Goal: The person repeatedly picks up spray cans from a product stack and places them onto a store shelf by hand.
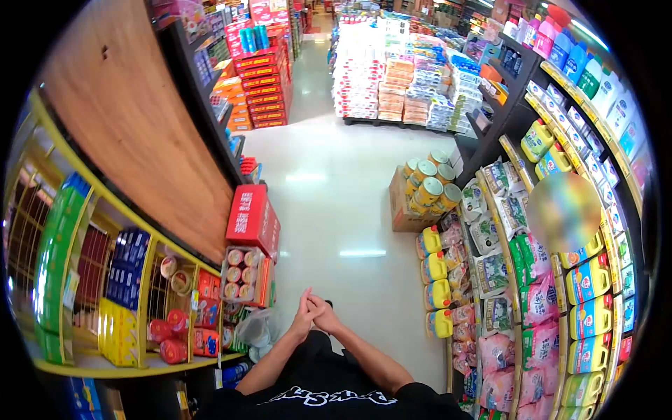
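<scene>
Just ahead of my body, my left hand (pixel 302 318) and my right hand (pixel 323 316) are brought together, fingers closed against each other. No object shows in either of them. Both forearms reach forward from a black shirt (pixel 329 395) with white lettering. Closest on the left side are a clear plastic bag (pixel 256 330) and a pack of round pink-lidded tubs (pixel 241 274). A red box (pixel 253 218) stands just beyond the tubs.
Shelves on the right carry yellow jugs (pixel 590 278) and pink bags (pixel 539 302). Yellow tins (pixel 426 190) stand on a carton (pixel 403 213) beside the aisle floor (pixel 336 203). Stacked paper packs (pixel 360 77) and red cartons (pixel 269 91) are farther off. Left shelves hold yellow boxes (pixel 119 332).
</scene>
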`<action>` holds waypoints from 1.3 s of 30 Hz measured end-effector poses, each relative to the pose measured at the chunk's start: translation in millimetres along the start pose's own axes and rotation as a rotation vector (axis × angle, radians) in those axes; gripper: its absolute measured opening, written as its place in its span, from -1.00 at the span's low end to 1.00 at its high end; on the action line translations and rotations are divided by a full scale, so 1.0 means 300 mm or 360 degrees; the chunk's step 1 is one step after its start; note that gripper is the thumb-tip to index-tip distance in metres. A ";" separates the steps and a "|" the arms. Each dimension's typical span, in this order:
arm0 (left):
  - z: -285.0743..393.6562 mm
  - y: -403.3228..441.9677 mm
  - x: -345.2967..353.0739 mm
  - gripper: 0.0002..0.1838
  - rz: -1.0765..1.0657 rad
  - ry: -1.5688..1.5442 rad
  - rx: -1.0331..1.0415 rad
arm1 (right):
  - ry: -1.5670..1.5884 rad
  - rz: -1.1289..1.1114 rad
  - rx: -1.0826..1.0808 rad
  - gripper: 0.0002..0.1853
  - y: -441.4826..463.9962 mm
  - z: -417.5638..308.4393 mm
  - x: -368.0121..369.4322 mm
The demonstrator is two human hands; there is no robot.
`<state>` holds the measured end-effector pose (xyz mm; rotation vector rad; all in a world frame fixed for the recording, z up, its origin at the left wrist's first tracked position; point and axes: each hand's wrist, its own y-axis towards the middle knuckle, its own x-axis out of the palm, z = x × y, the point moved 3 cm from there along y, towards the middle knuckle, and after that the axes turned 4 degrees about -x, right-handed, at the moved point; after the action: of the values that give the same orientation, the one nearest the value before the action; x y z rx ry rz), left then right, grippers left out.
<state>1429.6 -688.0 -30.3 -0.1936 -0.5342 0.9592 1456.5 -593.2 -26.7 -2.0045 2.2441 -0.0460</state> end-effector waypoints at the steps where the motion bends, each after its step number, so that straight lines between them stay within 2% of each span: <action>1: 0.039 0.049 0.002 -0.05 0.0030 0.0105 0.0039 | 0.0108 0.0044 -0.0033 -0.48 0.044 -0.023 -0.009; 2: 0.076 0.125 0.001 -0.05 0.0041 0.0086 0.0071 | 0.0208 0.0088 -0.0082 -0.45 0.114 -0.046 -0.037; 3: 0.109 0.183 0.000 -0.05 0.0056 0.0064 0.0091 | 0.0185 -0.0080 0.0091 -0.30 0.186 -0.026 -0.056; 5: 0.173 0.297 -0.006 -0.04 0.0061 -0.0008 0.0090 | 0.0154 -0.0090 0.0110 -0.27 0.320 -0.007 -0.078; 9: 0.352 0.571 0.015 -0.03 -0.0107 -0.0133 -0.0026 | -0.0018 0.0353 -0.0207 -0.22 0.612 -0.074 -0.194; 11: 0.417 0.702 0.037 -0.02 -0.0206 -0.0163 -0.0136 | 0.0011 0.0456 -0.0219 -0.20 0.749 -0.100 -0.274; 14: 0.539 0.859 0.152 -0.03 -0.0178 0.0398 0.0312 | 0.0177 0.0509 -0.0155 -0.14 0.945 -0.116 -0.393; 15: 0.579 0.916 0.173 -0.02 -0.0194 0.0359 0.0320 | 0.0246 0.0519 -0.0141 -0.12 1.016 -0.105 -0.430; 18: 0.698 1.056 0.208 -0.01 -0.0175 0.0483 0.0317 | -0.0002 0.0680 -0.0403 -0.14 1.200 -0.059 -0.496; 20: 0.740 1.172 0.193 -0.09 -0.0128 0.0502 0.0364 | -0.0049 0.0476 -0.0048 -0.14 1.295 -0.106 -0.563; 22: 0.781 1.314 0.184 -0.17 -0.0084 0.0516 0.0426 | -0.0244 0.0536 -0.0071 -0.15 1.430 -0.102 -0.625; 24: 0.803 1.475 0.189 -0.24 -0.0029 0.0402 0.0430 | -0.0589 0.0850 -0.0461 -0.14 1.559 -0.098 -0.677; 26: 0.825 1.611 0.203 -0.27 0.0017 0.0361 0.0392 | -0.0414 0.0737 -0.0301 -0.14 1.670 -0.095 -0.763; 29: 0.959 1.827 0.227 -0.29 0.0008 0.0355 0.0317 | -0.0132 0.0568 -0.0106 -0.14 1.869 -0.213 -0.888; 31: 1.021 1.972 0.173 -0.24 0.0134 0.0620 0.0399 | -0.0085 0.0529 -0.0120 -0.13 2.010 -0.254 -0.912; 32: 1.046 2.044 0.144 -0.20 0.0196 0.0744 0.0443 | -0.0150 0.0548 -0.0221 -0.12 2.088 -0.279 -0.925; 35: 1.200 2.187 0.089 -0.24 0.0394 0.0869 0.0428 | -0.0395 0.0451 -0.0233 -0.10 2.313 -0.325 -0.933; 38: 1.294 2.305 0.050 -0.28 0.0224 0.0103 0.0417 | -0.0705 0.0521 -0.0344 -0.07 2.505 -0.330 -0.911; 39: 1.319 2.338 0.040 -0.32 0.0274 0.0023 0.0445 | -0.0809 0.0586 -0.0416 -0.05 2.556 -0.343 -0.909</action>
<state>722.7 -308.9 40.8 0.0053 -0.3689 1.1876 716.7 -240.6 11.9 -1.4370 2.2991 0.7364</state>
